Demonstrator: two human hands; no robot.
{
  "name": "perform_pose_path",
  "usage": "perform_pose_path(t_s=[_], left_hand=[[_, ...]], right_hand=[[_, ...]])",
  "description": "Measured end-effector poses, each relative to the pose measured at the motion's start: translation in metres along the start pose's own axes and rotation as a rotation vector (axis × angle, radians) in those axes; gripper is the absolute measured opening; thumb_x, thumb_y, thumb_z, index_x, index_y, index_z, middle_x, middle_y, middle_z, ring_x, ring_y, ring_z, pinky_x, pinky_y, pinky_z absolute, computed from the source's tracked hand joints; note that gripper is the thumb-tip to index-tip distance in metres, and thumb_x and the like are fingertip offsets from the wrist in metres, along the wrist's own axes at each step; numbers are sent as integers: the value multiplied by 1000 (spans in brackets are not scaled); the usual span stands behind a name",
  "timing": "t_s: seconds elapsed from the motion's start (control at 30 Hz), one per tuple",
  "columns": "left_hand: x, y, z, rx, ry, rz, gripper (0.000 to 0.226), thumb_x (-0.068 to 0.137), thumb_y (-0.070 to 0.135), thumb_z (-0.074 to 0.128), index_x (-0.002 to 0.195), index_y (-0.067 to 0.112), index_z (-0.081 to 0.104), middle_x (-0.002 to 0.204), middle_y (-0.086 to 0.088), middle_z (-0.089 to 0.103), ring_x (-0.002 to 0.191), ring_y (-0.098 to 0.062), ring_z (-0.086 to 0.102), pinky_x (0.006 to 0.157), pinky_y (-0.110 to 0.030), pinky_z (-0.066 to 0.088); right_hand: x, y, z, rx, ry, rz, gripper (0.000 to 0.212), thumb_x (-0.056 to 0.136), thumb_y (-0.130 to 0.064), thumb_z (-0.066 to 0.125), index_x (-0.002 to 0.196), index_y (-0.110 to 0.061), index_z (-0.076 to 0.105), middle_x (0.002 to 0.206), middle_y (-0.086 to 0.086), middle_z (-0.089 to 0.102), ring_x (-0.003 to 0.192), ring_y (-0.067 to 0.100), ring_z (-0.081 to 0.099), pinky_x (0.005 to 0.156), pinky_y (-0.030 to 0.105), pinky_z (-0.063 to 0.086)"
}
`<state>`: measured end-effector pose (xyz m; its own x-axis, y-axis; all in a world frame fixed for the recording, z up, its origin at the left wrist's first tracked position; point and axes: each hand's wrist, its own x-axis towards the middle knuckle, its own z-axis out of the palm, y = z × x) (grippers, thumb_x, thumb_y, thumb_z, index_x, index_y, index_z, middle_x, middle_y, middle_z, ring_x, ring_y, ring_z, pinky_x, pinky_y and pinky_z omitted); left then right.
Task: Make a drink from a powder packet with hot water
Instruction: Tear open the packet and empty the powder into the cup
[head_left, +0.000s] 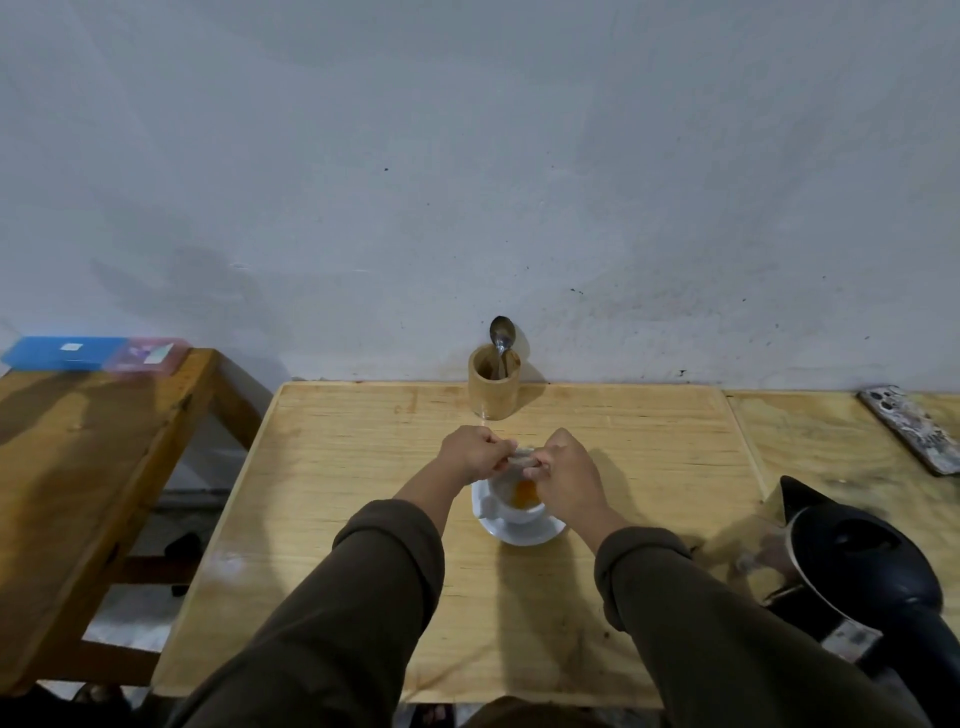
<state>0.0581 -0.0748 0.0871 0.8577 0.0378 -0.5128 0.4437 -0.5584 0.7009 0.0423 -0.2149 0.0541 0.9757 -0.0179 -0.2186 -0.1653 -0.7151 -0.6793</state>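
Your left hand (470, 453) and right hand (563, 470) both pinch the small powder packet (519, 460), fingers closed on its two ends; you hold it directly above the white cup (511, 506) so that the contents drop inside, not onto the table (363, 519). Orange powder (524, 489) already lies in the cup bottom; the packet looks crumpled, likely near empty, though blur prevents certainty. Cup sits on its saucer (524, 535), centred before you; saucer would catch any spill. Black-lidded electric kettle (852, 561) stands to your right, within reach for pouring; spoon (502, 338) waits bowl-up in the wooden holder (493, 387) by the wall, untouched; water and stirring appear still to come.
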Motion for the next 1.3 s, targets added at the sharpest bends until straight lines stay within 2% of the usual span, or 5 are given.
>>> perform_pose_path(t_s=[0.27, 0.47, 0.8, 1.07, 1.3], left_hand=[[-3, -13, -13, -548, 123, -10, 18, 86, 5, 65, 71, 15, 62, 74, -5, 64, 62, -12, 57, 65, -21, 51], [-10, -37, -24, -581, 369, 15, 5, 87, 15, 65, 83, 17, 63, 80, -3, 68, 73, -16, 64, 86, -33, 55], [-22, -110, -23, -197, 406, -95, 27, 89, 20, 59, 111, 10, 69, 116, -9, 71, 114, -25, 63, 94, -25, 42], [-17, -146, -16, -53, 240, 27, 33, 79, 29, 45, 69, 5, 67, 72, -9, 60, 71, -19, 54, 66, -22, 34], [-2, -160, -15, -105, 216, 18, 24, 94, 14, 53, 112, 2, 61, 85, 15, 48, 71, 2, 48, 58, 7, 37]], right_hand=[[-12, -35, -16, 105, 189, -53, 76, 84, -2, 62, 142, -40, 32, 157, 0, 3, 112, 13, 46, 80, 18, 44], [-10, -72, 14, 430, 87, 85, 33, 90, -13, 56, 122, -23, 57, 103, 14, 70, 98, 28, 66, 85, 35, 53], [-15, -80, 80, -28, -158, 102, 27, 84, 1, 54, 107, -11, 61, 103, 11, 64, 108, 31, 59, 87, 31, 45], [-17, -89, 105, -312, -244, 81, 29, 88, -19, 59, 114, -5, 60, 117, 14, 65, 112, 32, 59, 91, 32, 44], [-15, -94, 115, -580, -269, 90, 35, 92, -20, 52, 123, -6, 57, 129, 13, 60, 119, 29, 57, 96, 33, 44]])
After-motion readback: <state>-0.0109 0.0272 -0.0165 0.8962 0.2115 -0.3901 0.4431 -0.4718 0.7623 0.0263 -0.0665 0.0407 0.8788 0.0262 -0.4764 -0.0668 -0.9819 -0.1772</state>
